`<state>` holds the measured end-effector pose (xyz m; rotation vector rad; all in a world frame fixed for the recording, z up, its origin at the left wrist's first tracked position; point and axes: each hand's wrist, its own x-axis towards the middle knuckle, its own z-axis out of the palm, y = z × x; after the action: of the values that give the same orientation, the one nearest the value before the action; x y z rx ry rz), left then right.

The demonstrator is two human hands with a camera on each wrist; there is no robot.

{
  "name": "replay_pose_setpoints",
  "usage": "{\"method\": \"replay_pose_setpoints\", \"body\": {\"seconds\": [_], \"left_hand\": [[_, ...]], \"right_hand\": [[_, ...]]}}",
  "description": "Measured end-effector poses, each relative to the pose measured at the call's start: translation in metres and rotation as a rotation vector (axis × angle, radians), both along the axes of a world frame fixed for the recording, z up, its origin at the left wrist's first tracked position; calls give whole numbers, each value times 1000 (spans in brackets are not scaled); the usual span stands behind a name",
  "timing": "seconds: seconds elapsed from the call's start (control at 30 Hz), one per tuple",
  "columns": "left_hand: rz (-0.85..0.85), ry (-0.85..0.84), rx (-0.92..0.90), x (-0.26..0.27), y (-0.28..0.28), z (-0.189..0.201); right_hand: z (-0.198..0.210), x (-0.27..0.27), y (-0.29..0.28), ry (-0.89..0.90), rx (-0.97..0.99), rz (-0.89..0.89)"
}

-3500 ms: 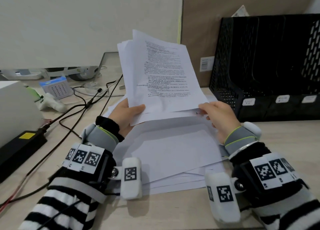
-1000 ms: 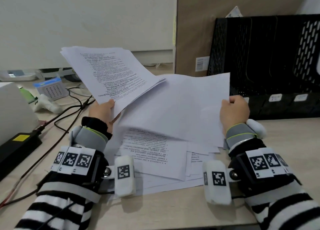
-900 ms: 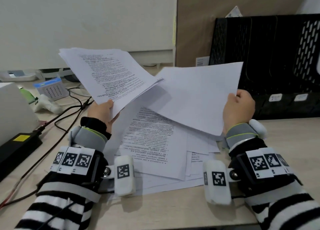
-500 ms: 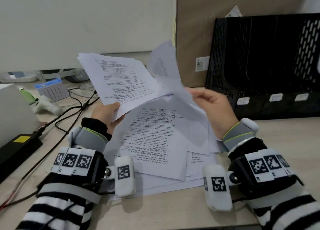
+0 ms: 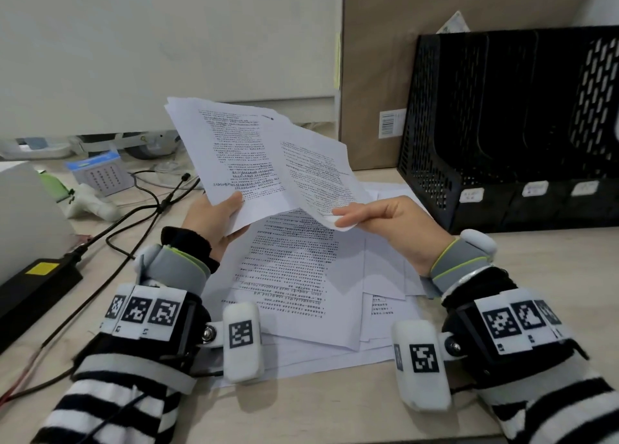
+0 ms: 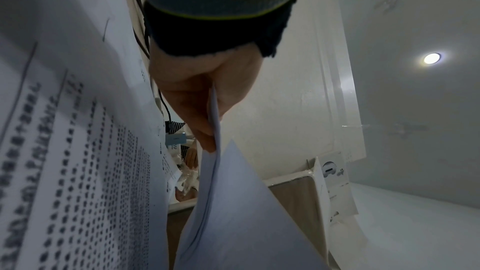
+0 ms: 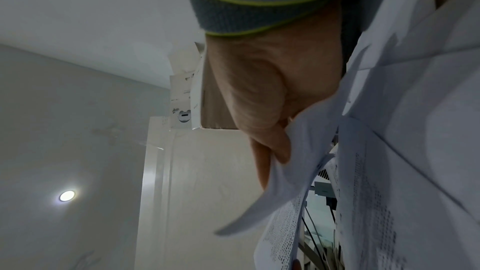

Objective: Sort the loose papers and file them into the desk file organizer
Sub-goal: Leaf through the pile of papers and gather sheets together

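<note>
Pale wood-grain desk point(image 5: 335, 406) fills the foreground, where striped sleeves point(image 5: 110, 400) end in wrist rigs with black-and-white markers. Just beyond them a loose spread of papers point(image 5: 294, 276) lies flat on the desk, white sheets overlapping at odd angles, some printed with dense black text and some blank side up. Above that spread, the left hand point(image 5: 214, 219) grips the lower edge of a raised sheaf of printed pages point(image 5: 234, 152), thumb on top and fingers curled beneath. The right hand point(image 5: 385, 222) pinches the lower corner of a single printed sheet point(image 5: 318, 172) between thumb and fingers, the sheet leaning against the sheaf's right side. To the left, black cables point(image 5: 140, 212) run across the desk to a black power brick point(image 5: 37, 283). Farther back on the right stands the black mesh file organizer point(image 5: 502, 125), its slots labelled with small white tags, with a brown cardboard box point(image 5: 371, 75) behind it.
</note>
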<state>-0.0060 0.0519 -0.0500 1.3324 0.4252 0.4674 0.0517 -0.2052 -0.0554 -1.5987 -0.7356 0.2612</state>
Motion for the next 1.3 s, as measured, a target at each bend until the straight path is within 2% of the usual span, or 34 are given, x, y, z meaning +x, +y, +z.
{"method": "replay_pose_setpoints", "body": {"seconds": [0.23,0.4,0.5,0.57,0.8,0.87,0.97,1.13,1.3], "left_hand": [[68,-32,-33,2,3,-2],[126,-51,-80,4,10,-4],[168,-63,-117,4,14,-4],[201,-59,-112,3,17,-5],[237,-39,-110,4,24,-8],[234,-33,-100,4,24,-9],[224,-34,-100,4,22,-8],[201,-41,-72,3,20,-6],[165,-39,-86,-1,18,0]], "right_hand": [[2,5,0,-51,228,-275],[2,9,-4,-146,154,-495],[3,13,-7,-110,243,-573],[-1,19,-6,-37,328,-559],[12,15,-7,403,605,-460],[9,17,-7,454,533,-477],[-2,17,-6,384,338,-531],[-4,19,-12,343,243,-592],[-4,22,-13,191,228,-618]]}}
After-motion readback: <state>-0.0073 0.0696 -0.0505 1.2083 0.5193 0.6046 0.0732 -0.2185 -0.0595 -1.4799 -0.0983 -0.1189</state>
